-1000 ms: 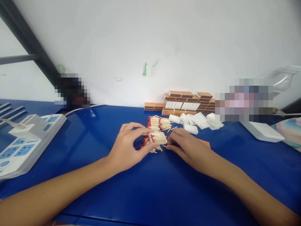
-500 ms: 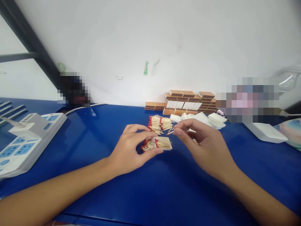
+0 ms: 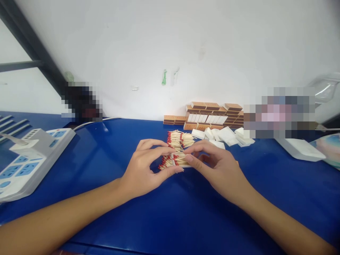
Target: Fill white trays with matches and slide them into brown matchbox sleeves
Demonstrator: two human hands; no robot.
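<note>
A small white matchbox tray (image 3: 173,159) sits low over the blue table, gripped at its sides between the thumb and fingers of my left hand (image 3: 145,166). Red-headed matches (image 3: 181,161) lie inside it, heads to the left. My right hand (image 3: 221,166) covers the tray's right end, thumb and forefinger pinched over it. A red match head shows by those fingertips, though the rest of the held matches is hidden. Loose matches (image 3: 165,162) stick out left of the tray, under my left hand. Just behind lies a larger pile of matches (image 3: 175,139) in two bunches.
White empty trays (image 3: 227,136) lie scattered behind my right hand. Brown matchboxes (image 3: 196,125) are stacked against the wall. A white power strip (image 3: 57,147) with a plugged-in adapter stands at the left. A white box (image 3: 300,149) lies at the right.
My right hand has moved left and down, bringing its pinched matches from beside the pile to the tray. My left hand still holds the tray in nearly the same place.
</note>
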